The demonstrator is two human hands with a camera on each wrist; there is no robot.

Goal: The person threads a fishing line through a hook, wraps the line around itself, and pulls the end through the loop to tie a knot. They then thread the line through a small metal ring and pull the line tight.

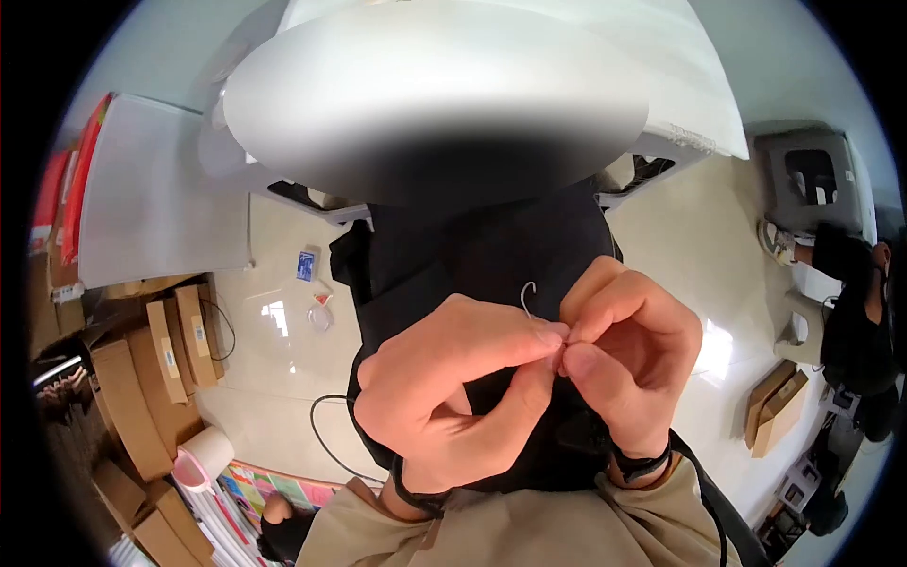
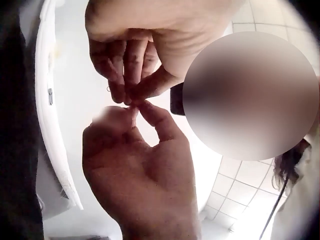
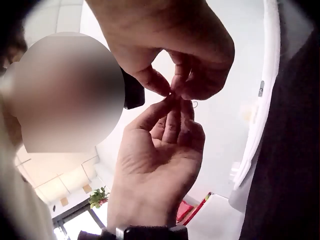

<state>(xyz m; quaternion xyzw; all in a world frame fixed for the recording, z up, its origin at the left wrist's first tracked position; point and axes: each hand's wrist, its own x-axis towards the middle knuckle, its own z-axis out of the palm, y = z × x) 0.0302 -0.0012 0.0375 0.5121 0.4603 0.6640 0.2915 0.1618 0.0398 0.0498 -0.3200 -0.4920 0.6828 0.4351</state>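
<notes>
A thin pale wire with a hooked end pokes up from between the fingertips of both hands, over a dark lap. My left hand pinches at its base between thumb and forefinger. Opposite, the right hand pinches at the same spot, its fingertips meeting the left ones. The wire's lower part is hidden by the fingers. In the left wrist view, a tiny loop of the wire shows beside the right hand's fingers. A small curl of the wire also appears in the right wrist view.
A white table stands in front, partly behind a blurred oval. On the floor at left lie a small blue box and cardboard boxes. At right are a grey stool, another cardboard box and another person.
</notes>
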